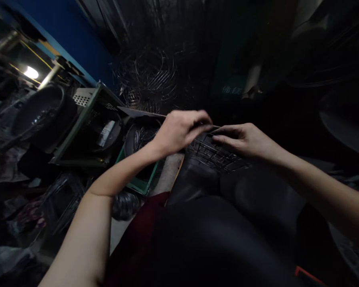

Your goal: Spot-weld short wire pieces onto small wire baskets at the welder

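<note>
A dark wire basket or grid [218, 154] rests at my lap, its thin bars crossing just below both hands. My right hand [248, 139] comes in from the right, thumb and fingers closed over the upper edge of this wire piece. My left hand [184, 129] is bent over at its left upper edge, thumb and fingertips drawn together close to the right fingertips. Whatever lies between the left fingers is too small and dark to make out. A dark apron [203, 223] covers my lap beneath the wire piece.
Left of me, a green crate [139, 187] holds a round container [130, 143] with wire pieces. Beside it stands a metal-framed bin [77, 161]. Loose wire rings [155, 79] are piled ahead, near a blue panel [68, 36]. A large dark pan [38, 113] is farther left.
</note>
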Available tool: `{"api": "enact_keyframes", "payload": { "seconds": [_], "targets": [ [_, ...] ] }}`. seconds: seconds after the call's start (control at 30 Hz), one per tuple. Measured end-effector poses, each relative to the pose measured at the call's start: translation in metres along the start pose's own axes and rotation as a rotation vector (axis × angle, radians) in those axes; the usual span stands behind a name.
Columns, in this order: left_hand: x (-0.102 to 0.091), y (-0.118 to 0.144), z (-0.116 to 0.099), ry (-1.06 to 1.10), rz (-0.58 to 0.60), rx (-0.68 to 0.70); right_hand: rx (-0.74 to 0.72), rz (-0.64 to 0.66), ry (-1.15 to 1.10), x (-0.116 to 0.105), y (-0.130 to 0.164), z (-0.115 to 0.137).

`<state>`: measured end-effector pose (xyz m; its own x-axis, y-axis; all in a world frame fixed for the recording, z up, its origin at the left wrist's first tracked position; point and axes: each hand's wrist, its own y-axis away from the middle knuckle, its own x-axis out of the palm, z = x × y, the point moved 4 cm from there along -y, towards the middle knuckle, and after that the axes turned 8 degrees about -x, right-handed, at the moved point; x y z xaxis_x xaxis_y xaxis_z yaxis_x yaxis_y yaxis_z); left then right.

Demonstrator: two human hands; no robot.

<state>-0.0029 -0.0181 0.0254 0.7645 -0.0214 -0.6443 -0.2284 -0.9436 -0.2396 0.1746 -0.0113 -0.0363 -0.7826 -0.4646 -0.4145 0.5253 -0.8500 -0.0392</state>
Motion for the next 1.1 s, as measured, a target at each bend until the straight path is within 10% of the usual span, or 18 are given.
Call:
{"api": "enact_keyframes", "payload": {
  "seconds": [0.1, 0.27, 0.77, 1.1],
  "targets": [
    [0.011, 0.017, -0.001, -0.362, 0.214, 0.264, 0.015, 0.012, 0.032, -0.003, -0.002, 0.001],
    [0.032, 0.035, 0.004, -0.587, 0.188, 0.589, 0.037, -0.065, 0.129, -0.009, -0.003, 0.003],
    [0.055, 0.056, -0.006, -0.600, -0.017, 0.507, 0.039, -0.210, 0.389, 0.002, 0.012, 0.028],
    [0.062, 0.045, -0.011, -0.802, 0.143, 0.437, 0.000, -0.268, 0.413, 0.007, 0.013, 0.018]
  ]
}}
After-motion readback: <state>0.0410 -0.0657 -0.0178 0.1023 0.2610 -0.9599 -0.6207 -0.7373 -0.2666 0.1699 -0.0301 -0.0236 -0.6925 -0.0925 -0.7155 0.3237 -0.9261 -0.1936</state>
